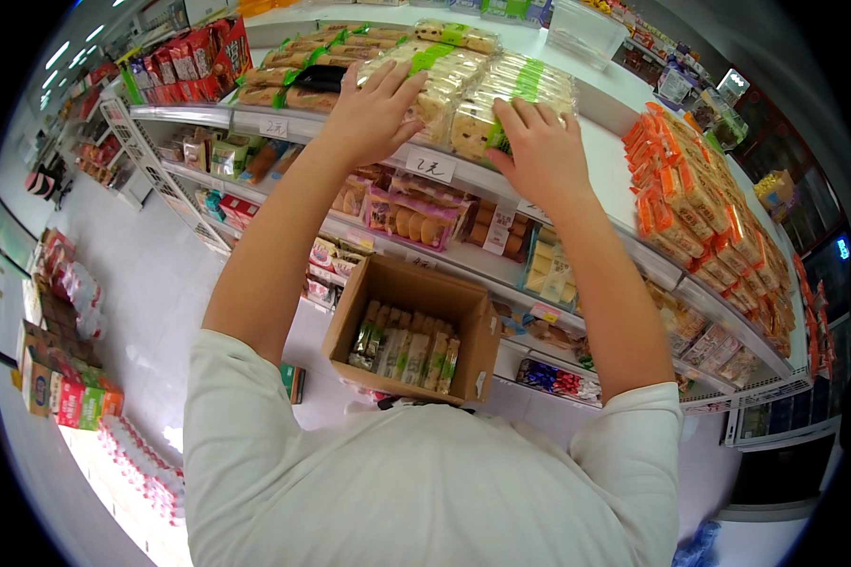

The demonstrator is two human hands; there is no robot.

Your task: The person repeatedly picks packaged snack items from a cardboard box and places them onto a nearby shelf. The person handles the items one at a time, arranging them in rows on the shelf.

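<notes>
On the white top shelf lie stacked clear packs of pale bread with green bands (529, 80), dark specks showing in some. My right hand (544, 142) rests on the front of the right-hand pack stack, fingers apart and thumb toward the front side. To its left, my left hand (373, 113) is spread at the near left edge of another stack of banded bread packs (449, 71). Neither hand is closed round a pack. Brown bread packs with green ends (317, 99) lie left of my left hand.
Below my arms an open cardboard box (487, 345) holds several wrapped packs. Orange snack packs (681, 203) are heaped at the right of the shelf, red packs (194, 61) at the left. Price cards (430, 165) line the shelf's front edge; lower shelves hold packaged pastries (411, 217).
</notes>
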